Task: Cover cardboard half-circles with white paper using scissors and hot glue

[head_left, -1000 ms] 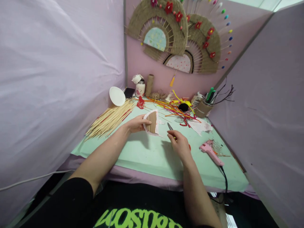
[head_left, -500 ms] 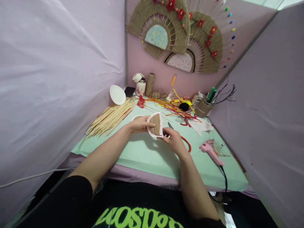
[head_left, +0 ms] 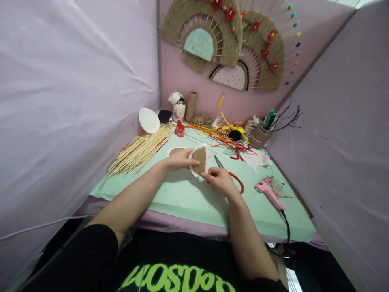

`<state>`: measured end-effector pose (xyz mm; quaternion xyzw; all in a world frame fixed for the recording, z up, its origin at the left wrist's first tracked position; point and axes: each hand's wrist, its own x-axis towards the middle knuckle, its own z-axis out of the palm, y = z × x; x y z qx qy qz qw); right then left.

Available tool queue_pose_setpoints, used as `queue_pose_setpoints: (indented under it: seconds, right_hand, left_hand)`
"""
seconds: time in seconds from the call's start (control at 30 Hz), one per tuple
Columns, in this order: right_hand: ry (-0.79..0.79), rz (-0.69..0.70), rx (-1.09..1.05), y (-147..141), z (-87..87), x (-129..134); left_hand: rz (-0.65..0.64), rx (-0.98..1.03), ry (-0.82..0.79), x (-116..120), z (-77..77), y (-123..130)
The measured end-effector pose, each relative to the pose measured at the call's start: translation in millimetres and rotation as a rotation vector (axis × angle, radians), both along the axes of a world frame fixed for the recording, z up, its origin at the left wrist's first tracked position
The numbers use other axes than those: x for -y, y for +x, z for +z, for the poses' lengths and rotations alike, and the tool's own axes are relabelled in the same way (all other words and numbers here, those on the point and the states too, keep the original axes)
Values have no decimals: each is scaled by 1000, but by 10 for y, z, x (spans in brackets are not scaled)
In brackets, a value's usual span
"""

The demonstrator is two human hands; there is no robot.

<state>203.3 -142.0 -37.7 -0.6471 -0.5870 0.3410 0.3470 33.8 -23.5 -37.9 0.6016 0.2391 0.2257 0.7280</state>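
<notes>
A half-round piece of brown cardboard (head_left: 199,158) with a white, pink-dotted border is held up over the table. My left hand (head_left: 180,159) grips its left side, thumb lying across the cardboard. At its lower right corner, the thumb and fingers of my right hand (head_left: 219,179) pinch the border's edge. Behind my left hand, a second cardboard piece (head_left: 175,151) with a white border lies on the table, partly covered. Red-handled scissors (head_left: 238,181) rest just beyond my right hand, which hides part of them.
Thin wooden sticks (head_left: 141,150) lie in a heap at left, beside a white bowl-like dish (head_left: 149,120). Coloured pipe cleaners (head_left: 225,138) spread across the back. A pink glue gun (head_left: 270,194) with a black cord lies at right, near a pen holder (head_left: 260,137).
My right fingers have closed onto the lower corner of the cardboard piece, folding its border there. My left hand keeps its grip. The view has shifted slightly.
</notes>
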Motion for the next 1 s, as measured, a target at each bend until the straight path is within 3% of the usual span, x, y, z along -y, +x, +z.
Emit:
queue_pose_setpoints:
  seconds: [0.17, 0.33, 0.47, 0.57, 0.7, 0.83, 0.9, 1.0]
  right_hand:
    - [-14, 10, -40, -1, -14, 4]
    - [94, -7, -16, 119, 30, 115]
    - [229, -301, 194, 519, 73, 383]
    - [249, -599, 464, 987, -12, 633]
    - [9, -708, 827, 1530, -244, 911]
    - [-201, -622, 862, 1724, -410, 1014]
    - [-200, -641, 828, 1723, -458, 999]
    - [-113, -788, 823, 1706, -522, 940]
  left_hand:
    - [-1, 0, -31, 18, 17, 11]
    - [135, 59, -111, -33, 48, 5]
    - [198, 121, -183, -101, 51, 0]
    - [225, 143, -243, -130, 49, 3]
    - [281, 177, -304, -146, 47, 11]
    - [321, 210, -336, -158, 51, 12]
    - [327, 208, -344, -163, 53, 10]
    - [338, 203, -352, -168, 49, 9]
